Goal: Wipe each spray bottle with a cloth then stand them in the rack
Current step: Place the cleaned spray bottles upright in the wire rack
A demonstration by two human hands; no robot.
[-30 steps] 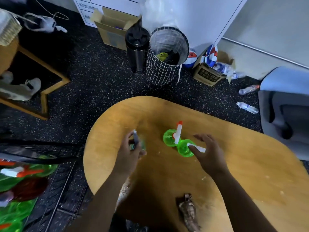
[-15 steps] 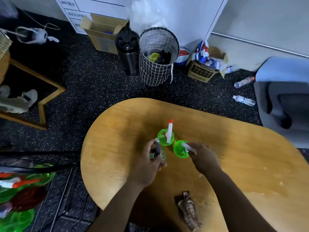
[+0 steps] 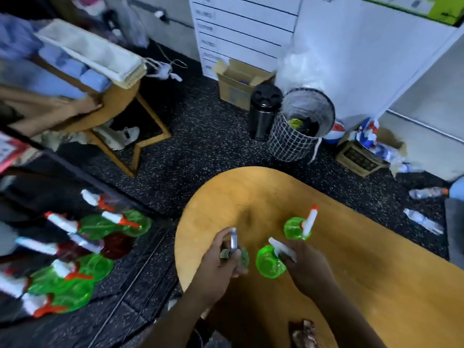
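Note:
Over the round wooden table [image 3: 376, 259], my left hand [image 3: 221, 262] grips a small bottle with a grey spray head [image 3: 234, 241]. My right hand [image 3: 305, 266] holds the white trigger head of a green spray bottle [image 3: 268, 262] just right of it. A second green spray bottle [image 3: 297, 227] with a white and orange trigger stands alone behind them. A brownish crumpled cloth [image 3: 305, 335] lies at the table's near edge. Down on the left, the black rack [image 3: 75, 259] holds several green and dark red spray bottles.
On the dark speckled floor beyond the table stand a wire waste basket [image 3: 298, 126], a black flask [image 3: 263, 111] and cardboard boxes [image 3: 238, 81]. Loose plastic bottles [image 3: 421, 222] lie at the right. A wooden side table [image 3: 120, 101] with folded towels sits at the upper left.
The view has swung left and up, bringing the rack into sight. My right hand has closed round the near green bottle's trigger head. My left hand still holds the small bottle.

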